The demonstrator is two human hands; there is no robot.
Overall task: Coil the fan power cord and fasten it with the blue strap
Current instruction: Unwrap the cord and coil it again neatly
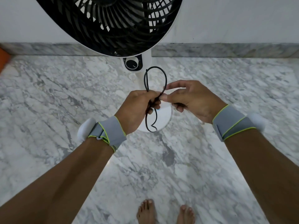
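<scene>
The black power cord point(164, 77) is folded into loops in front of me, above the fan's round white base point(163, 118). My left hand point(137, 107) grips the middle of the bundle, so one loop stands up above the fist and another hangs down below it. My right hand point(192, 99) pinches the cord right beside the left hand's fingers, thumb and forefinger on the strands. A small bit of blue point(159, 108) shows just under the left fingers; I cannot tell whether it is the strap. Both wrists wear grey bands with yellow-green trim.
The standing fan point(113, 25) with a black grille and white pole is directly ahead, its control dial point(131, 64) just above the cord. It stands on a marble floor point(64, 88) by a white wall. My bare feet point(165, 212) are at the bottom. An orange object point(4, 59) sits far left.
</scene>
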